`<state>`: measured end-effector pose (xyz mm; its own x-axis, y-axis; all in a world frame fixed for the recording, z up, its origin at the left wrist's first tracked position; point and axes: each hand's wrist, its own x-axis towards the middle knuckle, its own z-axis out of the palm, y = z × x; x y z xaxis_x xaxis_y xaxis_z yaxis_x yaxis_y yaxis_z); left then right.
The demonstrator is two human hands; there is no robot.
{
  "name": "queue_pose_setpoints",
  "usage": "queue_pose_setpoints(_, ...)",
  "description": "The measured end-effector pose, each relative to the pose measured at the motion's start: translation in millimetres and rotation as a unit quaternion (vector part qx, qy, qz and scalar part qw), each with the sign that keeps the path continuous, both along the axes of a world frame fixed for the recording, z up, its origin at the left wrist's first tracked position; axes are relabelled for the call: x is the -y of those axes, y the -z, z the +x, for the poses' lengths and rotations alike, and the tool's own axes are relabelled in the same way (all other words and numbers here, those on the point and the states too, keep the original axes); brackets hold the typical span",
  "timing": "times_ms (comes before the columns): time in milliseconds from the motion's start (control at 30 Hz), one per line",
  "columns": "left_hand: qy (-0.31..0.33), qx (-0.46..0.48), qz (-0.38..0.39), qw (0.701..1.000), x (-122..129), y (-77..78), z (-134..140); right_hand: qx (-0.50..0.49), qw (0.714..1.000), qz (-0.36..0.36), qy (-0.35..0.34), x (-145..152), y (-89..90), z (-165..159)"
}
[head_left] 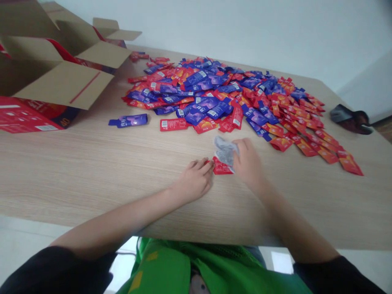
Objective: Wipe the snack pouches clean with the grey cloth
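Note:
A red sachet (223,167) lies flat on the table in front of me. My left hand (197,176) rests at its left end, the fingertips pressed onto it. In my right hand (248,162) is a crumpled grey-white cloth (225,153), gripped between the fingers just over the sachet's right part. The cloth and hand hide some of the sachet. Beyond them, a large heap of red and purple sachets (199,96) spreads across the table. Another red sachet (173,124) lies at the heap's near edge.
Open cardboard boxes (63,83) with raised flaps stand at the left. A single purple sachet (128,121) lies near them. Toward the right edge, orange-red sachets (327,151) lie in overlapping rows, and a dark object (349,119) sits beyond. A white wall rises behind the wooden table (76,175).

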<state>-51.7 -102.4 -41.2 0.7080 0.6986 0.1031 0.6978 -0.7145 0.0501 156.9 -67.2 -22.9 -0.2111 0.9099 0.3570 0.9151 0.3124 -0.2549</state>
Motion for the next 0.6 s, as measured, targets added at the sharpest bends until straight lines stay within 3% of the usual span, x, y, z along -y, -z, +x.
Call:
queue_pose_setpoints(100, 0.003, -0.012, -0.013, 1.000, -1, -0.5, 0, 0.103, 0.992, -0.033, -0.068, 9, 8.4, -31)
queue_pose_setpoints(233, 0.005, -0.004, -0.017, 1.000, -3, -1.3, 0, 0.172, 0.984, -0.053, -0.012, 12, 23.6, -11)
queue_pose_setpoints(433, 0.005, 0.008, -0.025, 1.000, -3, 3.6, -1, 0.103, 0.989, -0.064, 0.090, 5, 23.9, 60)
queue_pose_setpoints(533, 0.015, 0.017, -0.022, 1.000, -6, 4.5, -3, 0.013, 0.996, -0.016, 0.088, 8, 14.4, 50)
queue_pose_setpoints(600, 0.019, 0.018, -0.026, 0.999, -9, 3.0, -3, -0.006, 1.000, 0.007, 0.026, 15, 10.2, 28)
